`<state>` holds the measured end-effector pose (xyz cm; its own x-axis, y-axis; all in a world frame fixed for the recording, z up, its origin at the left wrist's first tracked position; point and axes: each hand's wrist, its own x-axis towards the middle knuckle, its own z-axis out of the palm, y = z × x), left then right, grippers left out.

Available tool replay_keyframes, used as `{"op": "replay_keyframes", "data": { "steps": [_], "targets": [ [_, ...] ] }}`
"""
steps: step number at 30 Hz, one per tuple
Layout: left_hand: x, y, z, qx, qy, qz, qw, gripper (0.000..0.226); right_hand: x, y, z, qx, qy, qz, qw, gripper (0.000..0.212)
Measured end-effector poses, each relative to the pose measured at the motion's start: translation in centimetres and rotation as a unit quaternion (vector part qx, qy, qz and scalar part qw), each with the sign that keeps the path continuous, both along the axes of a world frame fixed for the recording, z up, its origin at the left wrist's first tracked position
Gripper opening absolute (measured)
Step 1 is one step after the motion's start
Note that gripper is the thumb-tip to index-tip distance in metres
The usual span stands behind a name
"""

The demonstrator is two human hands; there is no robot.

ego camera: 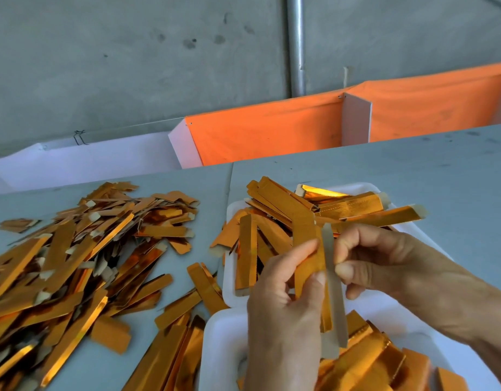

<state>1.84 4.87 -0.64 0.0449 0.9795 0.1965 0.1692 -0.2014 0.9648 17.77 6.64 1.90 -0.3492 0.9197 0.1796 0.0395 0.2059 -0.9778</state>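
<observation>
Gold strip (308, 245) in left hand (283, 309)

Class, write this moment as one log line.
left hand: pinches gold card strip | right hand: pinches same strip | below: white tray

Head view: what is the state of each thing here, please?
gold strip, held up, its grey flap folded open
left hand, pinches the gold strip
right hand, pinches the grey flap
loose pile, scattered on the table
far tray, holds strips
near tray, holds strips
</observation>
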Motion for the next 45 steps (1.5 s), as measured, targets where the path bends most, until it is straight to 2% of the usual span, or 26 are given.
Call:
{"op": "replay_keyframes", "data": {
  "steps": [5,7,11,17,19,22,24,26,29,30,32,34,37,41,45],
  "targets": [
    [0.2,0.3,-0.8,-0.027,-0.033,-0.014,0.999,0.04,-1.4,0.0,-0.6,0.096,-0.079,-0.062,0.99,0.006],
    [0.2,0.4,-0.9,-0.029,-0.054,-0.02,0.998,0.043,-1.8,0.0,-0.9,0.12,-0.085,-0.081,0.986,0.006],
    [-0.1,0.5,-0.3,-0.029,-0.093,-0.051,0.994,0.046,-1.7,0.1,-1.2,0.12,-0.05,-0.089,0.987,0.006],
    [-0.4,0.1,0.6,-0.046,-0.086,-0.103,0.99,0.053,-1.9,0.0,-1.1,0.114,-0.082,-0.134,0.981,0.009],
    [-0.4,0.0,0.6,-0.048,-0.077,-0.125,0.988,0.055,-2.0,-0.2,-1.0,0.09,-0.085,-0.163,0.979,0.02],
    [-0.3,-0.3,0.8,-0.069,-0.064,-0.153,0.984,0.059,-2.2,-0.1,-0.9,0.031,-0.098,-0.251,0.962,0.055],
    [-0.2,-0.3,0.8,-0.083,-0.083,-0.162,0.98,0.057,-2.4,0.1,-0.7,-0.014,-0.1,-0.274,0.956,0.072],
    [-0.1,-0.3,0.8,-0.091,-0.103,-0.167,0.976,0.055,-2.6,-0.1,-0.6,-0.036,-0.087,-0.26,0.961,0.078],
    [0.3,-0.3,0.4,-0.076,-0.104,-0.174,0.976,0.054,-2.4,-0.4,-1.1,-0.049,-0.053,-0.2,0.977,0.047],
    [0.4,-0.3,0.3,-0.072,-0.096,-0.168,0.978,0.054,-2.1,-0.3,-1.3,-0.079,-0.031,-0.161,0.983,0.044],
    [0.5,-0.3,0.1,-0.064,-0.092,-0.155,0.981,0.055,-1.0,-0.1,-1.4,-0.154,0.035,-0.067,0.985,0.055],
    [0.3,-0.2,0.0,-0.056,-0.091,-0.148,0.983,0.055,0.4,0.3,-1.0,-0.189,0.074,0.003,0.979,0.069],
    [0.3,-0.3,0.0,-0.041,-0.064,-0.135,0.988,0.055,2.0,0.8,-1.1,-0.196,0.042,0.084,0.976,0.07],
    [0.3,-0.4,0.2,-0.013,-0.021,-0.12,0.992,0.048,2.0,0.9,-1.2,-0.169,0.052,0.089,0.98,0.052],
    [0.5,-0.4,0.3,0.015,0.035,-0.12,0.992,0.038,1.0,0.7,-1.2,-0.139,0.03,0.039,0.989,0.041]
  ]
}}
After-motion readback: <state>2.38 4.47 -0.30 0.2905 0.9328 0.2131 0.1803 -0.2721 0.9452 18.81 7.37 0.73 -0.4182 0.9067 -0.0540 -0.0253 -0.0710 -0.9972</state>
